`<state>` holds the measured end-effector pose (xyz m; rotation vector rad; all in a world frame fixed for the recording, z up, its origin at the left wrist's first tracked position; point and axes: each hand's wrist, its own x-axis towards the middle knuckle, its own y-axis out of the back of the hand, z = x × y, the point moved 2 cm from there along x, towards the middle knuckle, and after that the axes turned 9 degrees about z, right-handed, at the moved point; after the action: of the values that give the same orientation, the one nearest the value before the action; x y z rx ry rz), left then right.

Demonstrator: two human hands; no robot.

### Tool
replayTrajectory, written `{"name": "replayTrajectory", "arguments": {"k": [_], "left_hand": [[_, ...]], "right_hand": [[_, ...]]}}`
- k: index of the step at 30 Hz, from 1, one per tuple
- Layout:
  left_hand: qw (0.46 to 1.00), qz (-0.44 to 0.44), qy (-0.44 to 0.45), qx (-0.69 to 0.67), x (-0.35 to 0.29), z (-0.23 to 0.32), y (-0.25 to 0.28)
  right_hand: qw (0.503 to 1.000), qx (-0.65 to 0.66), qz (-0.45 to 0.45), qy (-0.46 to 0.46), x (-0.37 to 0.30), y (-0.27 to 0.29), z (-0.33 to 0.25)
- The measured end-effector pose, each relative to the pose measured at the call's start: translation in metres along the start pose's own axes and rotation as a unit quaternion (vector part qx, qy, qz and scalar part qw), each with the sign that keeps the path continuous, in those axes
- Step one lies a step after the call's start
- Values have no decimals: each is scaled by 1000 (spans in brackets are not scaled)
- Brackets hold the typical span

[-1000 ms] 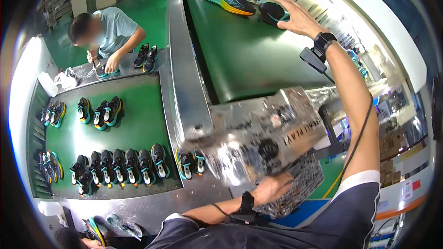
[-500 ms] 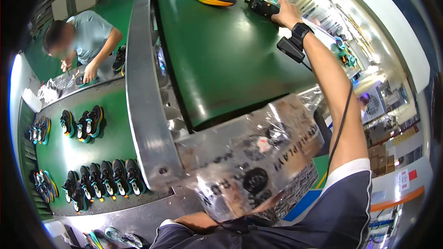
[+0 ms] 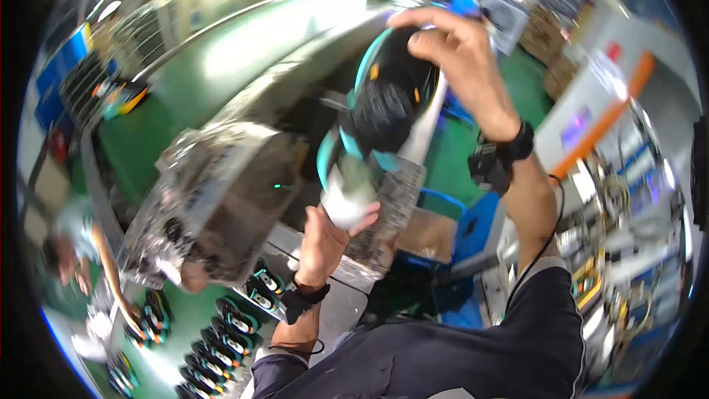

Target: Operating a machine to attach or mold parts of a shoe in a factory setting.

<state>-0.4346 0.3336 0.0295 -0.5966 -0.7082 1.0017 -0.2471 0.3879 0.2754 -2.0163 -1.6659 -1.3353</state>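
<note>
A black sneaker (image 3: 388, 107) with a teal sole edge is lifted in front of me, tilted, its lower part smeared by motion. My right hand (image 3: 465, 59) grips its upper end, with thumb and fingers curved over it. My left hand (image 3: 323, 247) holds the lower end, where a whitish blurred part (image 3: 347, 203) meets the palm; the fingers show just right of it. Left of the shoe lies a plastic-wrapped surface (image 3: 236, 192) with dark print showing through.
At the lower left, several black sneakers (image 3: 221, 343) stand in rows on a green belt, where a co-worker (image 3: 70, 251) handles shoes. Another colourful sneaker (image 3: 127, 98) rests on the upper green belt (image 3: 221, 74). An orange-edged panel (image 3: 605, 111) stands at right.
My right hand has come back from the far belt with the black sneaker. My left hand has risen from the lower edge onto the shoe. The view has turned to the right.
</note>
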Motion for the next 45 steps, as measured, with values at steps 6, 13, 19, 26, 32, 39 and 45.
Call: {"name": "replayTrajectory", "arguments": {"k": [6, 13, 19, 26, 32, 39, 45], "left_hand": [[915, -186, 347, -93, -26, -97, -155], [918, -133, 373, 27, -52, -273, -247], [874, -305, 291, 239, -120, -405, -363], [781, -460, 334, 258, -148, -586, -461], [813, -430, 43, 390, -157, -811, -493], [683, -442, 76, 576, -199, -885, -512], [654, -408, 578, 268, -155, -758, -498]], "right_hand": [[981, 93, 104, -138, -202, 126, 20], [891, 69, 360, -268, -422, 251, 10], [728, -73, 580, -357, -552, 340, -24], [575, -237, 700, -350, -666, 457, -79], [463, -360, 715, -380, -698, 501, -99], [404, -421, 702, -408, -735, 539, -94], [371, -482, 532, -589, -745, 652, -49]]}}
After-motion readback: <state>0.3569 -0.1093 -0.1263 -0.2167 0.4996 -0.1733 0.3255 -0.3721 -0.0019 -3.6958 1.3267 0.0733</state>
